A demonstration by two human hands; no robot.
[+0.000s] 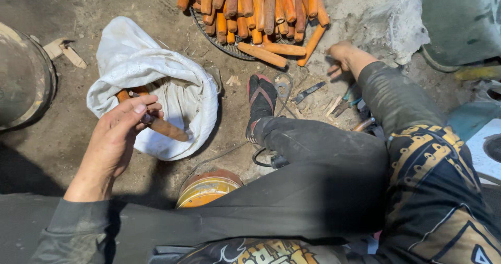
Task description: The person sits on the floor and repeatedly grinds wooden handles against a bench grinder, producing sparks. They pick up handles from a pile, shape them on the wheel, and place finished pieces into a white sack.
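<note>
head view: looking down at a seated person on a dirt floor, dark trousers, one leg bent across the middle
left hand point(117, 133): arm comes in from bottom left, palm turned up and inward, fingers curled shut round a wooden handle point(166, 128), thumb on top
handle: orange-brown, held over the mouth of the white sack point(133, 55), far end points right and down; near end hidden in the fist
sack: open, rim rolled back, lies left of the foot; a couple more brown handles peek out just behind the hand
right hand point(340, 55): arm stretched far forward on the right, sleeve dark, hand low at the ground just beside the pile point(250, 8) of handles; fingers point down, cannot tell if it grips anything, fingertips partly blurred
pile: many orange wooden handles on a round dark tray, top cut off by frame edge; three lie loose at the front, nearest the right hand
foot point(261, 97): in a dark sandal with red trim, between sack and tools
tools point(342, 105): pliers and small metal bits on the ground below the right forearm, partly hidden by the arm, hard to tell apart
can point(207, 188): round yellow tin near the knee, lower half hidden by the leg
bag point(392, 29): crumpled grey plastic, top right, contents unclear
drum point(23, 79): left edge, cut off
</note>
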